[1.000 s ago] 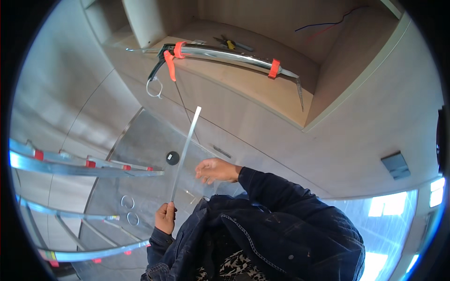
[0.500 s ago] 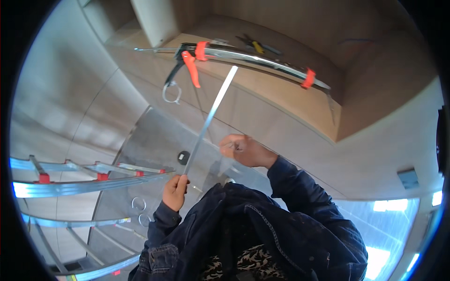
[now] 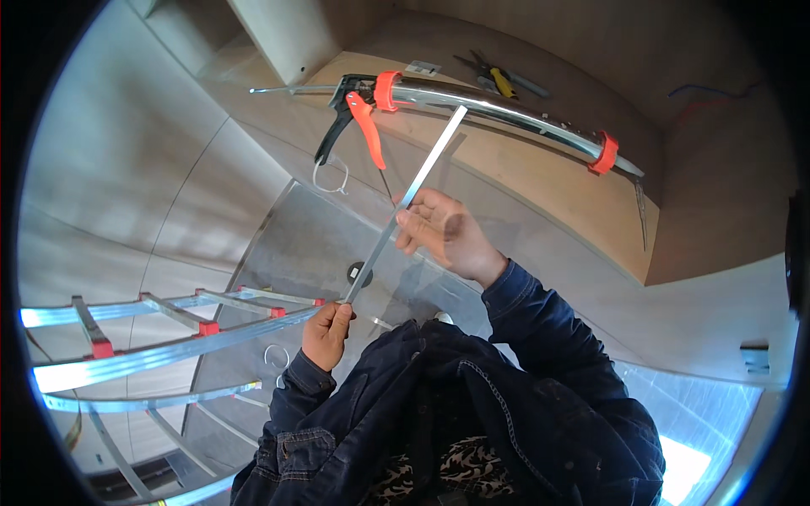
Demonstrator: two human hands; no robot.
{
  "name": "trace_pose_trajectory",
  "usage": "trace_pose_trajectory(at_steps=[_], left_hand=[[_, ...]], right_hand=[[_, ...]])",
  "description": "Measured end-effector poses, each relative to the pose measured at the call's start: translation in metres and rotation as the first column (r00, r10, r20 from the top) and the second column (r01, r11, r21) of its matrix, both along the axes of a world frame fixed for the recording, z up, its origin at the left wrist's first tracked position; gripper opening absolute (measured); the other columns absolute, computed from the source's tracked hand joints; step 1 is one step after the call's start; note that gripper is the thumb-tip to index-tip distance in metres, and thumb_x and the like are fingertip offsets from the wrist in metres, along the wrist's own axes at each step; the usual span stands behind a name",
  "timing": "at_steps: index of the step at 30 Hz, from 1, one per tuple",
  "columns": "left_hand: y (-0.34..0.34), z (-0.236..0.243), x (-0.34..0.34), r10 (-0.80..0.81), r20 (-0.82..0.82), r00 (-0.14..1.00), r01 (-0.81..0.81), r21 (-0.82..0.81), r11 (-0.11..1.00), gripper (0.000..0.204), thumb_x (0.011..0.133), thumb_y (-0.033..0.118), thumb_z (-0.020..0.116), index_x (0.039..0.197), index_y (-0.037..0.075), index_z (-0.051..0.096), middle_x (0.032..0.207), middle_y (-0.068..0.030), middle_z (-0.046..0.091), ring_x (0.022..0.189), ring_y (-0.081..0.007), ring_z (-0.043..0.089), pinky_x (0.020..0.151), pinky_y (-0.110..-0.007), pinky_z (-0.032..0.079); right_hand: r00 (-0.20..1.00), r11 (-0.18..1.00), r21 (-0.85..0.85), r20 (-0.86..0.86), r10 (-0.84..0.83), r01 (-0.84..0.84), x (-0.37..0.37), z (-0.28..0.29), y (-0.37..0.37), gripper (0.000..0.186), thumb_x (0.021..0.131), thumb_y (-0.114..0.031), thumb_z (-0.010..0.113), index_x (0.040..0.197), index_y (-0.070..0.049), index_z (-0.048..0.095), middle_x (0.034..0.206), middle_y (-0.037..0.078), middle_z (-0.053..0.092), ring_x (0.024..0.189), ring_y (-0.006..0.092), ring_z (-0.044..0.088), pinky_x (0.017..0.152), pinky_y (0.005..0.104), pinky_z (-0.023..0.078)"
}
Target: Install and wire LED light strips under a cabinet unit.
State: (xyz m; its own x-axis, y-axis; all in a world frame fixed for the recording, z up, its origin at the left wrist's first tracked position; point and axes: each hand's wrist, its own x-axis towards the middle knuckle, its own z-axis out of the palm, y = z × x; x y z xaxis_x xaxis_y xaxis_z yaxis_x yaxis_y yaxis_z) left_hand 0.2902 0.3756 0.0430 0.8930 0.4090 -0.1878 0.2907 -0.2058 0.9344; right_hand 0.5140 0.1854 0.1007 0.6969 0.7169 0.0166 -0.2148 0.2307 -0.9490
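A long, narrow silvery metal strip slants up from my left hand to just below the caulking gun. My left hand is closed round its lower end. Farther up, my right hand has its thumb and forefinger at the strip, which passes between them; the other fingers are curled. The caulking gun, with a shiny barrel, red end rings and a red trigger, lies along the front of the wooden shelf. A looped white tie hangs from its black handle.
Pliers with yellow handles lie deeper on the shelf. On the left stands an aluminium ladder with red rung ends. Below the strip, a round black thing and a white ring lie on the grey floor.
My right hand has moved up to the strip and its thumb and forefinger have closed on it. The whole view has shifted a little, with the shelf and gun now farther right.
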Motion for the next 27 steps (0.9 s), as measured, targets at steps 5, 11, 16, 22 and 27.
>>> trace_pose_trajectory(at_steps=[5,11,16,22,27], left_hand=[[0.024,-0.002,0.004,-0.064,0.019,0.998,0.065,-0.035,0.997,0.029,0.106,0.024,0.059,0.089,0.001,0.068,0.064,0.0008,0.053,0.057,-0.0105,0.047,0.056,-0.025,0.04],[0.066,-0.001,-0.014,-0.02,0.054,0.998,0.022,-0.039,0.999,0.03,0.106,0.024,0.058,0.09,0.0,0.068,0.064,0.0,0.053,0.058,-0.0109,0.048,0.057,-0.025,0.041],[0.109,-0.007,-0.038,0.055,0.117,0.992,-0.049,-0.053,0.997,0.03,0.106,0.023,0.058,0.09,-0.001,0.068,0.065,-0.0011,0.054,0.058,-0.0112,0.049,0.058,-0.025,0.042],[0.145,-0.02,-0.06,0.101,0.129,0.986,-0.09,-0.088,0.992,0.031,0.106,0.023,0.056,0.09,-0.001,0.068,0.065,-0.0023,0.055,0.059,-0.0118,0.05,0.059,-0.025,0.043],[0.161,-0.039,-0.066,0.087,0.11,0.99,-0.069,-0.158,0.985,0.033,0.106,0.024,0.055,0.088,0.0,0.067,0.065,-0.0031,0.055,0.059,-0.0123,0.049,0.059,-0.025,0.042]], right_hand=[[0.998,0.998,-0.016,0.015,-0.053,0.053,-0.004,0.009,0.018,0.025,0.1,-0.021,0.068,0.114,-0.001,0.065,0.089,0.003,0.065,0.072,0.011,0.057,0.067,0.0239,0.049],[0.959,0.952,-0.256,0.265,-0.096,0.166,-0.008,0.023,0.05,0.023,0.098,-0.022,0.068,0.107,-0.001,0.066,0.083,0.004,0.065,0.07,0.0116,0.057,0.064,0.0245,0.048],[0.736,0.71,-0.388,0.621,-0.269,0.587,0.013,0.047,0.061,0.027,0.092,-0.026,0.072,0.102,-0.001,0.067,0.079,0.005,0.064,0.066,0.0148,0.055,0.062,0.0272,0.048],[0.232,0.453,-0.152,0.965,-0.126,0.878,0.064,0.055,0.054,0.03,0.089,-0.023,0.072,0.111,-0.003,0.064,0.092,0.008,0.065,0.076,0.0228,0.061,0.071,0.0361,0.052],[-0.28,0.357,0.182,0.928,0.247,0.916,0.087,0.068,0.05,0.034,0.088,-0.018,0.068,0.119,-0.006,0.06,0.105,0.012,0.067,0.089,0.0315,0.067,0.083,0.0459,0.055]])
